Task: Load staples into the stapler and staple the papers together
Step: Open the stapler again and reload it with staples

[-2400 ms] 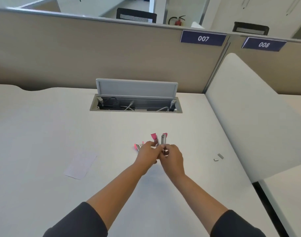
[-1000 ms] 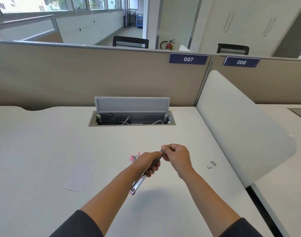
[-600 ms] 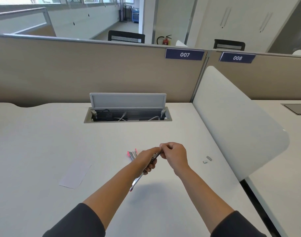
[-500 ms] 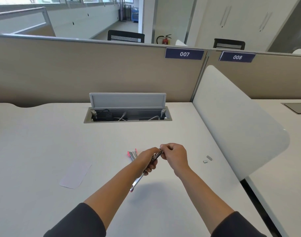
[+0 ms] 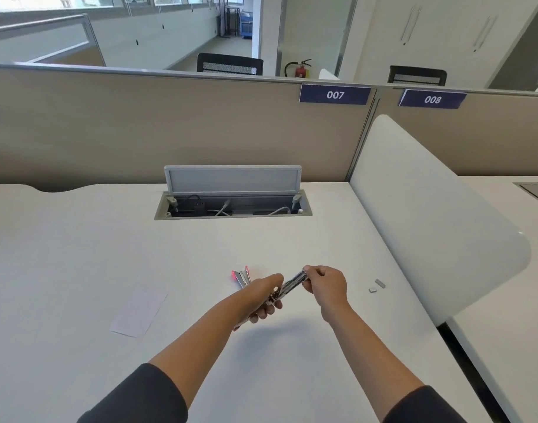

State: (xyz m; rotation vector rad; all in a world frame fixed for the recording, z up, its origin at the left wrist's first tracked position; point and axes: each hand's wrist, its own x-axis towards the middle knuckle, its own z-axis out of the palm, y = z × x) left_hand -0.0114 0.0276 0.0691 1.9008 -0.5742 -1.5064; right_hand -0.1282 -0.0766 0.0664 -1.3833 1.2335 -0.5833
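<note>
Our left hand (image 5: 263, 296) gripping the opened stapler (image 5: 287, 286) above the tabletop (image 5: 78, 254), our right hand (image 5: 324, 285) pinching its metal end, paper (image 5: 138, 312) lying left, staple strips (image 5: 376, 286) lying right

An open-plan office. Beige partitions (image 5: 170, 123) wall off the white table (image 5: 78, 254), with numbered plates 007 (image 5: 334, 94) and 008 (image 5: 432, 99). A cable hatch (image 5: 232, 206) is set into the table. Beyond stand mesh chairs (image 5: 229, 65), white cabinets (image 5: 444, 35) and a fire extinguisher (image 5: 300, 70).
</note>
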